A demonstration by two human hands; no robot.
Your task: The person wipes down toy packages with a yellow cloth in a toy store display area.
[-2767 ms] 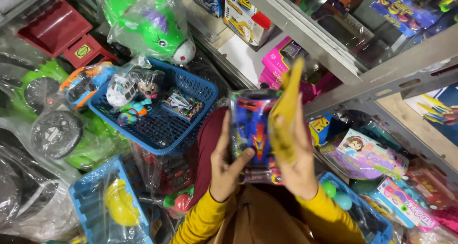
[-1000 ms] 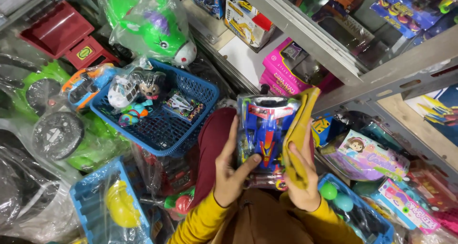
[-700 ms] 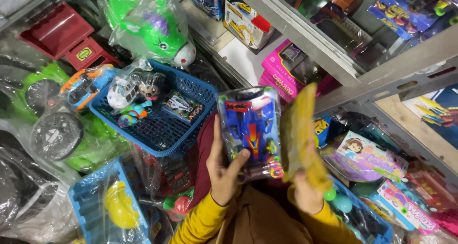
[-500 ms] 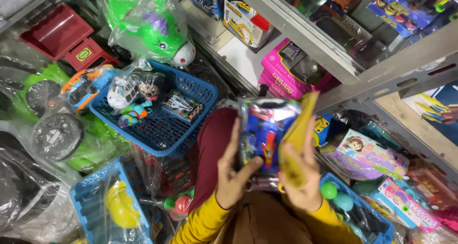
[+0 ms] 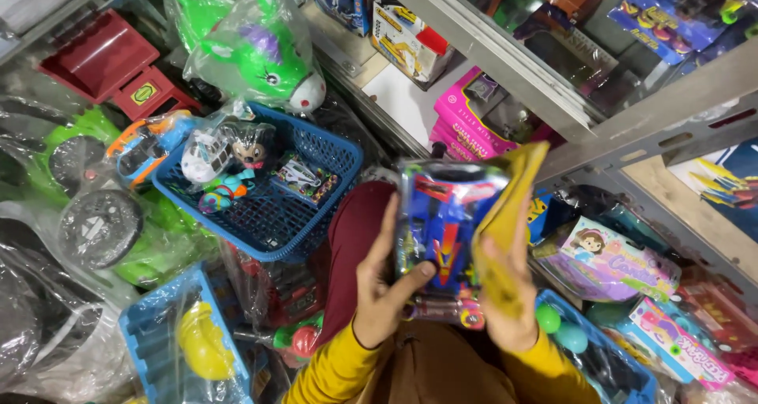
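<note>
Nearest the camera, the left hand [image 5: 383, 289] grips a clear-packed blue and red toy vehicle [image 5: 444, 226] from its left side, fingers up the edge and thumb across the front, while the right hand [image 5: 505, 293] presses a yellow cloth [image 5: 505, 222] flat-fingered against the package's right side. The wiping looks under way rather than finished, since the cloth covers only that edge and the front face is bare. Beyond the hands a blue basket [image 5: 272, 222] of small toys sits by a bagged green toy [image 5: 257, 52], with boxed toys on the grey shelf [image 5: 505, 56] farther back.
</note>
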